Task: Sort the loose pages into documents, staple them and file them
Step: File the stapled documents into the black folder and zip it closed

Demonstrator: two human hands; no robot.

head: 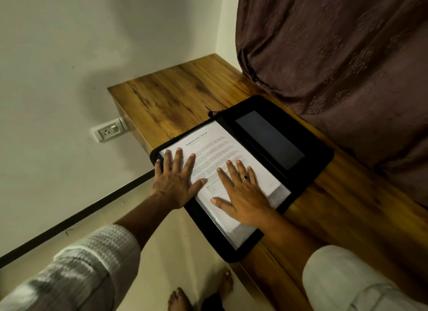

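A black folder [320, 159] lies open on the desk [173, 97], its near side overhanging the desk's front edge. The pages [220, 146] lie stacked in its left half, printed side up. Both hands are open and flat on the top page, fingers spread: the left hand [176, 178] at the stack's left edge, the right hand [240, 194], which wears a ring, beside it. A curtain [335, 55] hangs over the far edge.

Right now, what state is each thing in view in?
folder: open, lying flat on the desk.
top page: face up in the folder, held flat.
left hand: open, flat on the top page.
right hand: open, flat on the top page.
curtain: drawn, draping onto the desk.
wall socket: nothing plugged in.
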